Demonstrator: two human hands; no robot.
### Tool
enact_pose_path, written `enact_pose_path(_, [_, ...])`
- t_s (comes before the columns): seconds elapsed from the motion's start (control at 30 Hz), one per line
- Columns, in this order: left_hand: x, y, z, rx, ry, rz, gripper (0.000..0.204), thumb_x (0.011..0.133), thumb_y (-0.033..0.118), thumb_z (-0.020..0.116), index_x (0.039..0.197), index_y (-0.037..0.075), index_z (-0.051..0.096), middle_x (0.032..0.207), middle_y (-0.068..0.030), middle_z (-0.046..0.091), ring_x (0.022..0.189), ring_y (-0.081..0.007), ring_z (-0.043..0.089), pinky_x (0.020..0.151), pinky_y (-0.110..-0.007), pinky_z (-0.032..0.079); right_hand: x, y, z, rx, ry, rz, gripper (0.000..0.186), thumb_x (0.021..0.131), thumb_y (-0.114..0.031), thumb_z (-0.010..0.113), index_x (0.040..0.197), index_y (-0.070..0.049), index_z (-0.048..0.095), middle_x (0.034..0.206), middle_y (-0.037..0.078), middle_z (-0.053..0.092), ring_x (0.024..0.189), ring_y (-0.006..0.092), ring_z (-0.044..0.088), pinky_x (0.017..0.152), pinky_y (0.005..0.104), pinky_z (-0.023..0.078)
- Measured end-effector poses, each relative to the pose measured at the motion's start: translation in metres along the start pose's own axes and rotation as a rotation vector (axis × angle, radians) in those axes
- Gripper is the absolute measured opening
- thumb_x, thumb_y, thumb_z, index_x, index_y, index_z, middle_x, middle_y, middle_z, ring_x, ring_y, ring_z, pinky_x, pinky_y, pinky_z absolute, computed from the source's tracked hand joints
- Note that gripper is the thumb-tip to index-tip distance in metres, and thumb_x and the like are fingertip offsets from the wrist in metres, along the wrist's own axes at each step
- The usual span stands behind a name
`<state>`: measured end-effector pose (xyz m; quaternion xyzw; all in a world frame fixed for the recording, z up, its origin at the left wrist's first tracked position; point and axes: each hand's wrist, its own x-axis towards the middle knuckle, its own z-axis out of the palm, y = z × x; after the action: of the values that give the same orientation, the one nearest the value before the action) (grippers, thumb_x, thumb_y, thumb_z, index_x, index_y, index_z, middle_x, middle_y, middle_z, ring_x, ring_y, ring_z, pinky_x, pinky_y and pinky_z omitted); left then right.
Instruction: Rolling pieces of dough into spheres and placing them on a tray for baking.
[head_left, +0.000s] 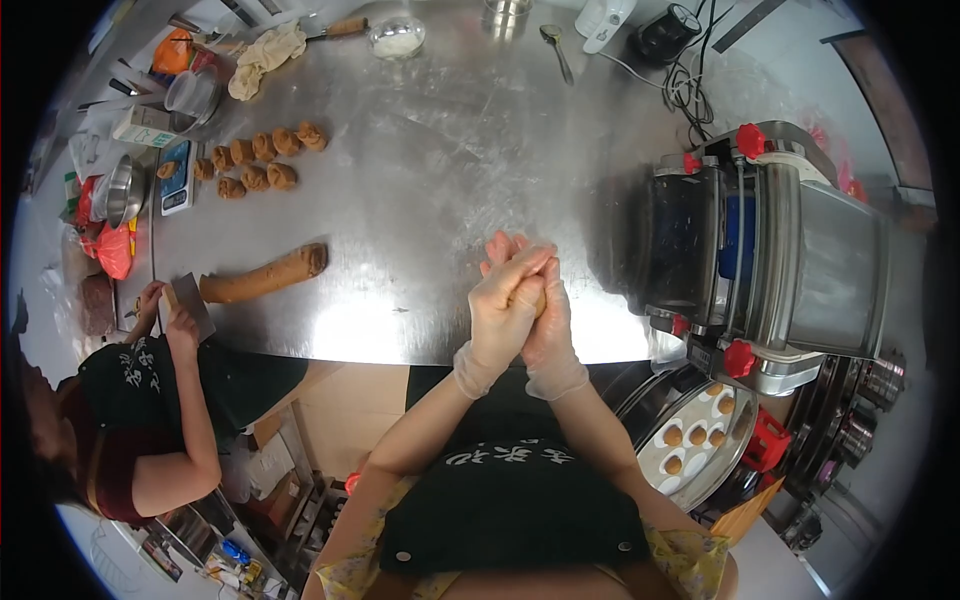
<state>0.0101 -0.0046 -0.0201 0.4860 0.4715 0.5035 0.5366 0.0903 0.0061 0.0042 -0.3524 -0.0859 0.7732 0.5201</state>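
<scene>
Over the near edge of the steel table, my left hand [497, 318] and my right hand [552, 325] are pressed together, both in thin see-through gloves. Between the palms a bit of a brown dough ball [540, 297] shows; the rest of it is hidden by my fingers. My left hand lies over it, and my right hand cups it from the other side. To the left, a thick brown dough log [265, 275] lies on the table, with several cut dough pieces [262, 146] in rows beyond it.
At left a co-worker's hands [178, 318] hold a metal dough scraper [190, 300] by the log. A digital scale [178, 185] bears one dough piece. A roller machine [765, 255] stands at right; below it, a round tray [708, 482] holds dough balls on white papers.
</scene>
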Motion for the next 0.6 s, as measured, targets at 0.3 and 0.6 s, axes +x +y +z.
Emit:
enact_pose_path(0.3, [0.009, 0.021, -0.005, -0.188, -0.180, -0.346, 0.088, 0.073, 0.017, 0.078, 0.151, 0.009, 0.039, 0.158, -0.0293, 0.023, 0.149, -0.0450, 0.016, 0.119, -0.056, 0.009, 0.003, -0.029, -0.008, 0.016, -0.102, 0.286, 0.076, 0.102, -0.057, 0.034, 0.148, 0.003, 0.029, 0.148, 0.019, 0.041, 0.138, 0.0312, 0.041, 0.116, 0.0421, 0.035])
enact_pose_path(0.6, [0.016, 0.038, 0.004, 0.987, 0.063, 0.295, 0.083, 0.074, 0.003, 0.071, 0.150, 0.006, 0.039, 0.133, -0.0197, 0.058, 0.119, -0.0234, 0.059, 0.119, -0.040, 0.023, 0.010, -0.061, -0.028, -0.133, -0.170, 0.411, 0.068, 0.104, -0.050, 0.037, 0.150, 0.000, 0.030, 0.151, 0.016, 0.038, 0.141, 0.0264, 0.038, 0.118, 0.0403, 0.032])
